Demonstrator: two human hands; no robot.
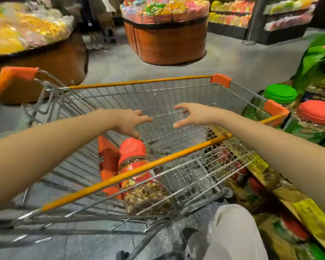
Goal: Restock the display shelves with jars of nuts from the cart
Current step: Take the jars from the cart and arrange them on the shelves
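Both hands hang spread over the cart, holding nothing.
The left hand point(129, 121) and right hand point(191, 114) have curved, splayed fingers above the wire cart point(139, 82). A red-lidded jar of nuts point(139, 177) lies tilted inside, at 6 o'clock from the left hand.

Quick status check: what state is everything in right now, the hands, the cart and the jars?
cart: one jar visible inside.
cart jar: lying on its side, red lid on, full of nuts.
left hand: open, fingers spread just above that jar's lid, holding nothing.
right hand: open, fingers spread, holding nothing.
green-lidded jar: upright, lid on.
red-lidded shelf jar: upright, lid on.
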